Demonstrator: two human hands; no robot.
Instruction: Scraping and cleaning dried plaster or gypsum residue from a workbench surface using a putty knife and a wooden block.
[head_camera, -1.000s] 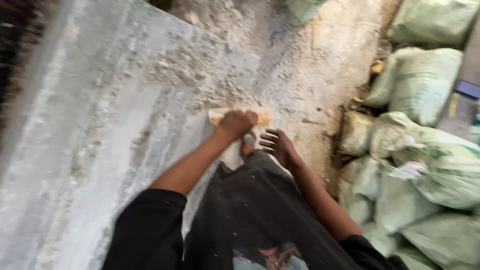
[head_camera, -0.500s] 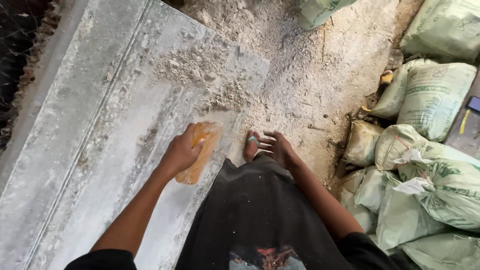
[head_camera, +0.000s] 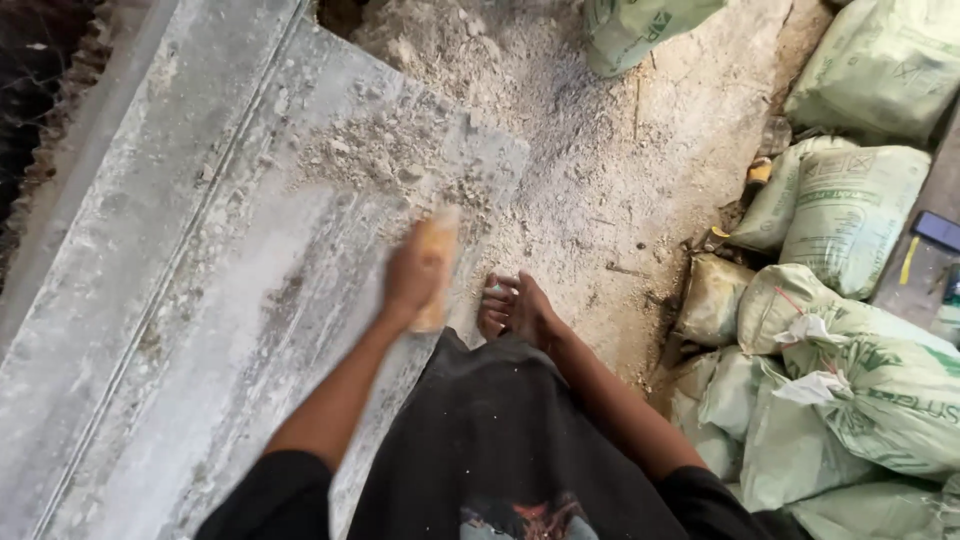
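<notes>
Left hand (head_camera: 418, 272): closed round a yellow sponge (head_camera: 438, 262) — blurred, at the dusty grey slab's (head_camera: 200, 300) right edge.
Right hand (head_camera: 528, 312): empty, fingers loosely spread, beside a bare foot.
Surroundings: green sacks (head_camera: 850, 330) — stacked right.

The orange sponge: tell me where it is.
Head view, just left of centre: the orange sponge is gripped in the left hand, over the grey slab near its dusty right edge.

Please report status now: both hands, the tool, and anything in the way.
Left hand gripping blurred yellow-orange flat tool over grey dusty concrete slab. Right hand empty, fingers spread, low by bare foot. Loose cement-sand rubble on slab ahead; green woven sacks stacked right.
</notes>
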